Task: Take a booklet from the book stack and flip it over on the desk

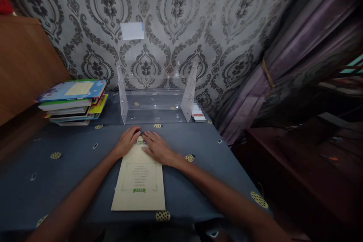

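Observation:
A cream book with a green label and print facing upside down lies flat on the table, its far end between my hands. My left hand rests at its far left corner, fingers stretched forward and slightly bent. My right hand lies over its far right side, fingers extended and the thumb on the cover. Both hands look open, resting on or against the book rather than gripping it. Parts of the book's far end are hidden under the fingers.
Beyond my hands stands a clear acrylic rack against the patterned wall. A stack of books sits at the back left, beside a wooden cabinet. A blue cloth covers the table; a purple curtain hangs right.

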Available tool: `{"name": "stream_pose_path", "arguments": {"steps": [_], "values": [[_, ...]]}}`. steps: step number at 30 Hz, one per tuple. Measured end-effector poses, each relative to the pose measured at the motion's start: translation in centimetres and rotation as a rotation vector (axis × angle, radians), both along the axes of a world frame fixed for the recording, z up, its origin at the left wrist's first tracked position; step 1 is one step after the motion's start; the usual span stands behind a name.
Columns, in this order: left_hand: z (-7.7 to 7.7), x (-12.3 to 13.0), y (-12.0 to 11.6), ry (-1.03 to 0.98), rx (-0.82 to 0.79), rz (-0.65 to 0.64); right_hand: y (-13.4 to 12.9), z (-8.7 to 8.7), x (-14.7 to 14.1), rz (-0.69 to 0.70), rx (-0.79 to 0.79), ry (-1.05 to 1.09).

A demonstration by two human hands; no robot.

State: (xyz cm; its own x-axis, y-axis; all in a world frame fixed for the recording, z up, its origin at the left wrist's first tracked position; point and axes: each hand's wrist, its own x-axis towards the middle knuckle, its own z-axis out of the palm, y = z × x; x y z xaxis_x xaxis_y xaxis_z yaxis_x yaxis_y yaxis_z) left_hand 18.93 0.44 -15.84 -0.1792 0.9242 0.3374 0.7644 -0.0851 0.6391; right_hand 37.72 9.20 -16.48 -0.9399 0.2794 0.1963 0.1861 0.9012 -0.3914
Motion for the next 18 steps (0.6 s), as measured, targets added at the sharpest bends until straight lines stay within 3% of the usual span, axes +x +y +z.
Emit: {"name": "stream_pose_path", "arguments": {"steps": [6, 18], "values": [[0.1, 0.3, -0.1, 0.116, -0.025, -0.007, 0.8, -0.2, 2.4, -0.057, -0.038, -0.021], [0.0, 0.2, -0.1, 0.173, -0.027, -0.027, 0.5, 0.1, 2.4, -0.086, -0.019, -0.041]]}}
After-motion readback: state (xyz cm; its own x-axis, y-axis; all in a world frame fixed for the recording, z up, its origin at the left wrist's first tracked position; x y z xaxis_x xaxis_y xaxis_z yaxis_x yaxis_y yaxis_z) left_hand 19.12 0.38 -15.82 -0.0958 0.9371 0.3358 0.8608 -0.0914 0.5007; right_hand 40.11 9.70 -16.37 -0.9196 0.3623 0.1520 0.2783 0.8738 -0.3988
